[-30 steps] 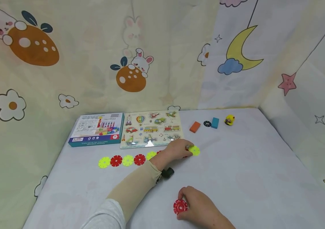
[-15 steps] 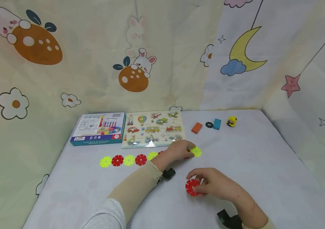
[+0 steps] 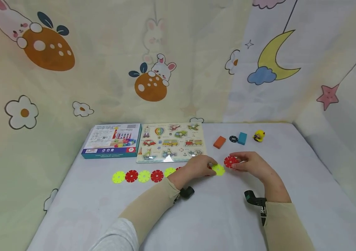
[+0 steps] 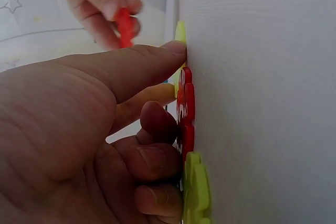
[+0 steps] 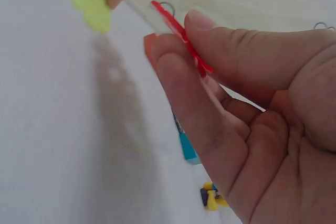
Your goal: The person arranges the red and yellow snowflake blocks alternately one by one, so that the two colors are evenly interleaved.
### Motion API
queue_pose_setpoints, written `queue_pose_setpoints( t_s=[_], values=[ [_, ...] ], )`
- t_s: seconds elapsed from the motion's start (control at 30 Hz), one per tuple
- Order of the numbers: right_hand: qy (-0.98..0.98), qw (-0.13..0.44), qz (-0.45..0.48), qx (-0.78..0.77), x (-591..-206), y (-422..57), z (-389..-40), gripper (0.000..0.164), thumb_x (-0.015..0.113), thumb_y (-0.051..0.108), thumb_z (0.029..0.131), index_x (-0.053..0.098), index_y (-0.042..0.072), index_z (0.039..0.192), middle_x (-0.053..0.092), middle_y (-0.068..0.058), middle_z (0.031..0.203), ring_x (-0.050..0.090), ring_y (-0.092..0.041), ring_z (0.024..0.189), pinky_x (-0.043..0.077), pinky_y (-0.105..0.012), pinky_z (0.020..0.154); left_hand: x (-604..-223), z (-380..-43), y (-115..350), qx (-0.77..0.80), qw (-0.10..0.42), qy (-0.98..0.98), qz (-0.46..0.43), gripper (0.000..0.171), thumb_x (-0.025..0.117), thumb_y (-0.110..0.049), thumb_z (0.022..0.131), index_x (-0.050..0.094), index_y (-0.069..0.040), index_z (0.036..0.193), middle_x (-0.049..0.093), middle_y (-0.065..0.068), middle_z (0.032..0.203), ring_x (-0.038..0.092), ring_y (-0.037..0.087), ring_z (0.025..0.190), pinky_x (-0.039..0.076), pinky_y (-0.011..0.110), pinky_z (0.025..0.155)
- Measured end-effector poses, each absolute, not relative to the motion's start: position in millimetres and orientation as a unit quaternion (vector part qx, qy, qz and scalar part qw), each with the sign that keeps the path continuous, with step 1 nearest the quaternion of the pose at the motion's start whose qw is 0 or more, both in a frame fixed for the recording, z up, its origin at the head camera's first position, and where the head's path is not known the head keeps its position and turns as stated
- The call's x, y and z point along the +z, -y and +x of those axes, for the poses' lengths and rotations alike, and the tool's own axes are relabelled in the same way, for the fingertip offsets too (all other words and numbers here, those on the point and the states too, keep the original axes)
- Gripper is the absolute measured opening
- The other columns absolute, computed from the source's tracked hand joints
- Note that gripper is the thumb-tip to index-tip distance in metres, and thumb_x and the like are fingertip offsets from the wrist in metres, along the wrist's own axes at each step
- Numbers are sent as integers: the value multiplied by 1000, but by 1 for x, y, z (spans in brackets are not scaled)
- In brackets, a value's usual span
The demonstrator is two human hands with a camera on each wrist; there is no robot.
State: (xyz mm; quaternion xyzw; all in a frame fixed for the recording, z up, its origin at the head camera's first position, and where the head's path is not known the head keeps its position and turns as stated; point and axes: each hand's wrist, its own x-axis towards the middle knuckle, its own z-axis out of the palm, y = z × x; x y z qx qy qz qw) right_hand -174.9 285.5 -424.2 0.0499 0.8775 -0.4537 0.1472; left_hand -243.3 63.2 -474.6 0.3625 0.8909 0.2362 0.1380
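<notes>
A row of yellow and red notched plastic discs lies on the white cloth, one yellow disc point(image 3: 119, 177) and one red disc point(image 3: 131, 176) at its left end. At the row's right end my left hand point(image 3: 198, 166) pinches the last yellow disc point(image 3: 218, 169) by its edges with thumb and index finger. Its other fingers curl against a red disc point(image 4: 187, 111) in the left wrist view, and its forearm hides part of the row. My right hand point(image 3: 253, 165) holds another red disc point(image 3: 230, 161) between thumb and fingers, raised off the cloth just right of that yellow one.
Behind the row lie a boxed set point(image 3: 112, 141) and a picture puzzle board point(image 3: 171, 143). Farther right are an orange block point(image 3: 219, 142), a black round chip point(image 3: 233, 139), a blue block point(image 3: 242, 138) and a small yellow figure point(image 3: 258, 135). Printed fabric walls enclose the table.
My right hand has carried the red disc from the near part of the table up and rightward, beside the row's right end. The left hand stays on the yellow disc.
</notes>
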Motion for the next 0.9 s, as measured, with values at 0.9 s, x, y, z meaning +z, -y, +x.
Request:
queue_pose_setpoints(
  t_s=[0.9],
  values=[
    [-926, 147, 40, -345, -459, -293, -183, 42, 79, 21, 76, 63, 13, 114, 50, -8, 93, 46, -25, 92, 45, -31, 66, -472, -239, -63, 258, 156, -890, 342, 36, 73, -34, 82, 67, -22, 116, 61, -11, 94, 52, 7, 78, 42, 22, 66]
  ],
)
